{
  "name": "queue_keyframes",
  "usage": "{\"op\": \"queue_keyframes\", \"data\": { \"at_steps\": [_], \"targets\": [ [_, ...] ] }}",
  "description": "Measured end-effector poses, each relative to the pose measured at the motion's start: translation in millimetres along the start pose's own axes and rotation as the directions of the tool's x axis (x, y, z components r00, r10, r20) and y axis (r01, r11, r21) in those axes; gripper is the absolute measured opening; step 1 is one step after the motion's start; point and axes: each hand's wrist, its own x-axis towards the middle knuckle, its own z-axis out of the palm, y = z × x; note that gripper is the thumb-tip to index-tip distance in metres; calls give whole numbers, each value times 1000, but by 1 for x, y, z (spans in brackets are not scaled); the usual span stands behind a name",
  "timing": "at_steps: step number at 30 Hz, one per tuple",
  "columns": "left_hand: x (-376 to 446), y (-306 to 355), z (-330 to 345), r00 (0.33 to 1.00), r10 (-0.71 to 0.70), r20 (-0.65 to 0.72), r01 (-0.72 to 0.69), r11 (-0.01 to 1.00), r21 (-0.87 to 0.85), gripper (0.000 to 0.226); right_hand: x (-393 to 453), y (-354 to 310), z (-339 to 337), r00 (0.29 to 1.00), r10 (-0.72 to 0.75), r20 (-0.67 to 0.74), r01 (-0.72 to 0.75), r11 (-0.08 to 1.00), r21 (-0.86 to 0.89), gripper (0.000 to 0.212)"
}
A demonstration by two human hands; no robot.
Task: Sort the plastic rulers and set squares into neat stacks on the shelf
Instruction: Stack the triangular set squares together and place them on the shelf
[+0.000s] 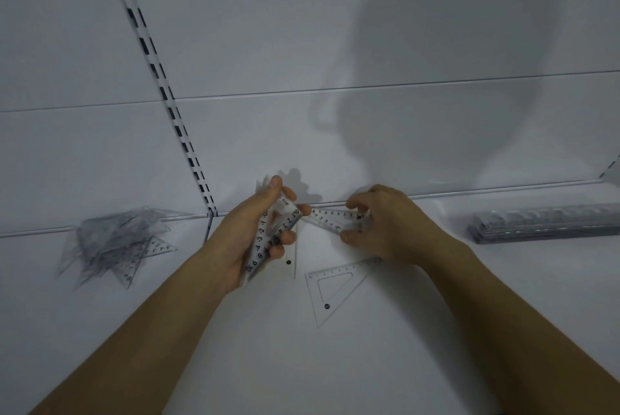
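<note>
Roughly, left to right: a loose, untidy pile of clear set squares [110, 243] lies at the far left of the white shelf [335, 364], well apart from both hands. The left hand [255, 233] is clamped on a held bundle [268, 240] of clear set squares, thumb over the top, fingers curled round the front; the bundle's long axis runs from near-left up to far-right, printed scales facing the camera. Just right of it, the right hand [379, 220] pinches one small set square [335, 218] between thumb and fingers, its long edge pointing left toward the bundle's upper end; tip and bundle look near or touching, cannot tell which. Likely step: that piece is being fed into the left-hand bundle. Below and between the hands, a loose set square [332, 290] lies flat on the shelf, one corner toward the right wrist, so the right hand is nearer for picking it. A second clear piece [295, 253] appears to lie just right of the left hand, outline too faint to be sure. Far right, a neat stack of straight rulers [543, 223] sits against the back wall, long axis left to right, well apart from the hands.
</note>
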Motion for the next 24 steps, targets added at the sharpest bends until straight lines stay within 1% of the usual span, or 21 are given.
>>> {"op": "queue_keyframes", "data": {
  "at_steps": [3,7,9,14,18,21,24],
  "targets": [
    [0,0,-1,1000,-1,0,1,1000,-8,33,1,1,-2,1000,-25,-7,25,999,-40,57],
    [1,1,-2,1000,-4,18,4,999,-38,32,-5,-9,-5,999,-52,-18,49,988,-144,48],
    [1,1,-1,1000,0,25,1,999,-42,32,-6,-12,-5,999,-45,-13,43,989,-141,49],
    [0,-1,3,999,-18,26,19,1000,-25,33,-6,-17,-5,998,-61,-33,54,981,-188,39],
    [1,1,-1,999,-17,37,20,998,-68,35,-8,-9,-8,993,-52,-110,42,995,-89,30],
    [1,3,-5,999,-12,49,17,995,-97,37,-8,2,-11,987,-42,-154,45,999,22,37],
    [2,3,-6,997,-25,74,32,995,-93,37,-5,10,-11,987,-62,-148,69,996,49,33]
  ]
}}
